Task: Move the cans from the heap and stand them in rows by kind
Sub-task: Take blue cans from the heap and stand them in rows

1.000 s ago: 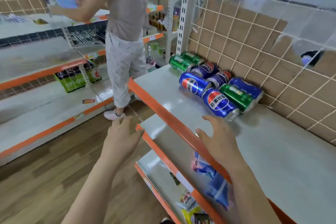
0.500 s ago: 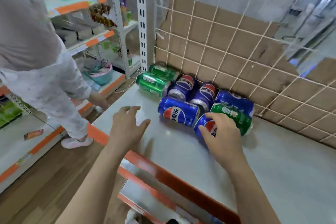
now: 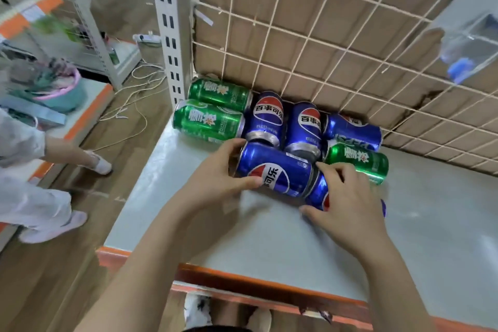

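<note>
- Left hand [image 3: 221, 180] grips a lying blue aluminium cola can [image 3: 277, 170] near the grey shelf's [image 3: 269, 237] back-left corner.
- Right hand [image 3: 347, 205] curls round the neighbouring blue can [image 3: 319, 193].

The blue cans [image 3: 275, 170] are marked with red-white-blue roundels; the green cans [image 3: 208, 122] are lettered in white. The pale grey shelf [image 3: 269, 240] is edged orange at its front; brown cardboard [image 3: 296, 24] is crossed by a cream grid [image 3: 279, 9].
</note>
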### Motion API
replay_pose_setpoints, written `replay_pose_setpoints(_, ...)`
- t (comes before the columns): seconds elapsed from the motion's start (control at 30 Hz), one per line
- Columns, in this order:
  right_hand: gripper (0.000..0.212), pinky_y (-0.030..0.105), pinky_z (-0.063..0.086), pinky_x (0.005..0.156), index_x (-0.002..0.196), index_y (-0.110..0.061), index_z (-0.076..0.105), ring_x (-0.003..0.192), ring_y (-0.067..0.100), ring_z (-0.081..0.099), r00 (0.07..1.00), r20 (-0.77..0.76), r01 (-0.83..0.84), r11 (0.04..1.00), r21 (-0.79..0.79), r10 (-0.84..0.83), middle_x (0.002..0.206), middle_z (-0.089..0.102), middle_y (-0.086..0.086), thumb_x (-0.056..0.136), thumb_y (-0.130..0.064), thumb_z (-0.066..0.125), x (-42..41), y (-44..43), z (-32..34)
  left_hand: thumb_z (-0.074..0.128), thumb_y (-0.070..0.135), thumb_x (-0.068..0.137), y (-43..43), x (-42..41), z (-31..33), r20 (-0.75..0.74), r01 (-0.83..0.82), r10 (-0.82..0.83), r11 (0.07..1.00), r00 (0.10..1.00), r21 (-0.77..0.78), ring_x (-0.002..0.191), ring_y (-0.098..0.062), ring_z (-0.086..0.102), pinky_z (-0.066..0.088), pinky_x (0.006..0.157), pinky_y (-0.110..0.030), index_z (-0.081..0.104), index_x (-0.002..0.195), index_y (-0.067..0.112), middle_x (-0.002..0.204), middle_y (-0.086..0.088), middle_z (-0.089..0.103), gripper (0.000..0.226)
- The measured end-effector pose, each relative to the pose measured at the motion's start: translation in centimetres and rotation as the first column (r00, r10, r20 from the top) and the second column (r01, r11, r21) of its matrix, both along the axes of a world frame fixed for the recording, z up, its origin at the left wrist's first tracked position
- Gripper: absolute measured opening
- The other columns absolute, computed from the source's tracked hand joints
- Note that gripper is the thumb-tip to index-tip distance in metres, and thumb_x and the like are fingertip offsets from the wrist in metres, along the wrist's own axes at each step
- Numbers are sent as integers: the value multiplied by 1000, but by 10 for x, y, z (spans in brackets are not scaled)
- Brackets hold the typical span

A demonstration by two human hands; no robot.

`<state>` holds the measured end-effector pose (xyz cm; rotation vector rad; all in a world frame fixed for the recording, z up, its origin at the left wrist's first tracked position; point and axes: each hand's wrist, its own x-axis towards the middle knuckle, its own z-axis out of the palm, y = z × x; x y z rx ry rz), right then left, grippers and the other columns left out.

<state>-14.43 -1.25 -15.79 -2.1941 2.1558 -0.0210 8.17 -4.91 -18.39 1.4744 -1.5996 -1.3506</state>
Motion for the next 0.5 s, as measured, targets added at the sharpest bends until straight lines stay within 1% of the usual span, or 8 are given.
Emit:
replay_pose_setpoints(0.03,79,41,41,91,137,-27,39,109,23,44,1000,3,22,1000,-17,-22,123,43,0,68,-53,69,2,2,-2,81,22,69,-1,0,-1,13,-2,2,1000,1000,-12,98,-1,58,48,86,-16,37,136,20,120,6,56,80)
replay_pose_setpoints(0.1,71,42,42,88,131,-25,47,105,26,49,997,40,73,994,-82,-69,116,49,3,67,-45,71,3,3,-5,86,23,61,-2,-1,-3,42,-18,20,999,999,-35,103,-13,59,50,93,-32,40,134,19,124,-1,55,87)
replay_pose_setpoints(0.13,68,42,42,88,128,-25,51,104,27,50,994,55,97,990,-106,-92,114,52,3,66,-43,72,4,4,-5,88,27,56,0,-1,-3,57,-20,22,999,998,-41,104,-15,59,50,93,-36,43,132,19,123,-3,55,89)
replay_pose_setpoints(0.2,64,44,42,90,124,-26,54,104,27,51,986,99,146,982,-118,-134,110,55,3,65,-42,73,5,8,-5,86,44,42,5,-1,-3,83,-21,26,998,996,-66,100,-15,60,51,90,-38,50,122,23,116,-3,56,90)
replay_pose_setpoints(0.27,62,44,41,92,122,-28,55,105,27,52,969,160,207,973,-104,-189,112,57,3,66,-43,73,5,14,-3,82,54,35,12,-3,-1,87,-41,51,993,995,-112,95,-12,60,53,87,-32,54,114,26,111,-1,57,88)
replay_pose_setpoints(0.37,58,40,39,92,123,-29,53,109,26,52,960,174,238,966,-96,-219,116,59,0,69,-43,71,2,24,-2,90,37,47,23,-10,9,36,-128,139,969,990,-211,87,0,55,45,74,-7,57,110,26,109,3,54,72)
replay_pose_setpoints(0.43,57,40,41,91,121,-29,53,109,24,54,952,217,246,961,-125,-215,116,59,-1,69,-43,72,-3,35,0,90,33,48,30,-16,19,11,-173,184,939,983,-297,84,4,53,42,69,-2,56,105,31,104,8,52,66)
replay_pose_setpoints(0.5,55,37,45,85,118,-27,55,103,21,55,911,354,293,937,-191,-212,111,59,-2,68,-40,75,-12,48,4,89,40,46,39,-25,30,21,-157,179,910,984,-384,81,7,52,40,69,-1,57,102,34,99,14,50,65)
